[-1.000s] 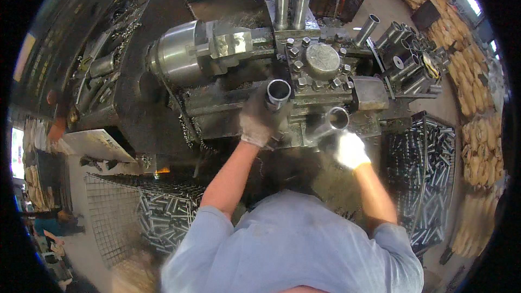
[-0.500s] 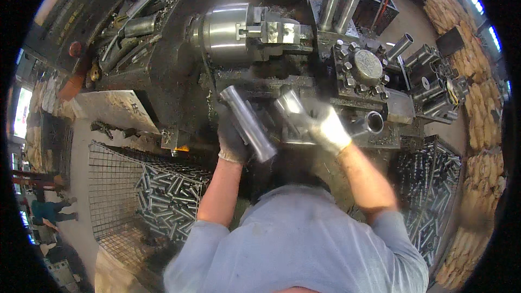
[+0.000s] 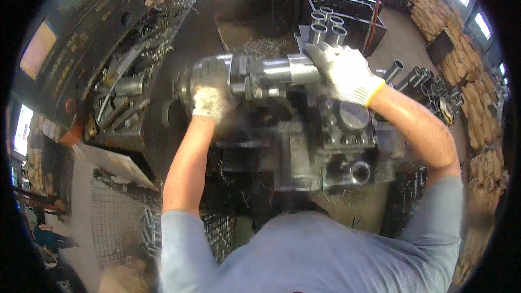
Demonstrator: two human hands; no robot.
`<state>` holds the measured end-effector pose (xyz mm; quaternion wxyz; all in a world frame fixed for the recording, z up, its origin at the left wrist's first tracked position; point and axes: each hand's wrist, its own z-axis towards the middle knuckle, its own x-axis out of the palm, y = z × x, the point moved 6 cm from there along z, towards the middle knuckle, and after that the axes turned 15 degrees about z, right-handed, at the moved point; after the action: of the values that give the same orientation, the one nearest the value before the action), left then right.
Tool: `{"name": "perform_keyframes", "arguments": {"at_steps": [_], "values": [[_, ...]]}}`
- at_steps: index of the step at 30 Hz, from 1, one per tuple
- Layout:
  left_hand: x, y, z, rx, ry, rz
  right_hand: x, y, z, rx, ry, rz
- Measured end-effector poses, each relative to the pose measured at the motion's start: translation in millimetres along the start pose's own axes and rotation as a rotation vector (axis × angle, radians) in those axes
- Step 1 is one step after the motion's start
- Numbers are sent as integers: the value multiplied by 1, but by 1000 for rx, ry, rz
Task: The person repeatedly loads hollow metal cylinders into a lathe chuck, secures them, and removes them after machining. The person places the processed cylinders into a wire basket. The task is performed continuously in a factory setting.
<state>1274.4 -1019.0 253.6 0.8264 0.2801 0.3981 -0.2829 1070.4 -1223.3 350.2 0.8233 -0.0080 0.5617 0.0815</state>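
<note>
A shiny metal tube [image 3: 285, 70] lies level, its left end in the jaws of the lathe chuck [image 3: 244, 78]. My right hand [image 3: 344, 70], in a white glove with a yellow cuff, is closed over the tube's right end. My left hand [image 3: 210, 96], in a grey-white glove, grips the left side of the chuck with its fingers curled over the rim. Both forearms reach up from my blue-grey shirt at the lower edge.
Below the tube sits the tool turret [image 3: 353, 125] with a hollow holder [image 3: 359, 172]. Several upright tubes [image 3: 327, 24] stand behind. A wire-mesh bin of tubes [image 3: 146, 228] is at lower left, a control panel [image 3: 65, 43] at left, and stacked sacks [image 3: 480, 108] at right.
Both hands rose from the front of the machine to the chuck, carrying the tube. It swung from slanted to level and now sits in the chuck jaws.
</note>
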Motion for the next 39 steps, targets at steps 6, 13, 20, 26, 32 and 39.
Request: {"name": "perform_keyframes", "arguments": {"at_steps": [6, 13, 20, 26, 32, 39], "values": [[-1, -1, 65, 143, 525, 36, 122, -107, 30, 162, 613, -59], [-76, -30, -94, -142, -203, -412, 174, -90, 39, 289, 808, 232], [61, 23, -417, -1113, -334, -2285, 180, -111, 29, 333, 906, 311], [60, 80, -498, -1829, -210, -1911, 202, -99, 53, 248, 701, 608], [63, 106, -511, -1974, -60, -1913, 167, -94, 43, 248, 683, 400], [-9, 106, -460, -1564, 244, -433, -19, -73, -70, 621, -183, 610]]}}
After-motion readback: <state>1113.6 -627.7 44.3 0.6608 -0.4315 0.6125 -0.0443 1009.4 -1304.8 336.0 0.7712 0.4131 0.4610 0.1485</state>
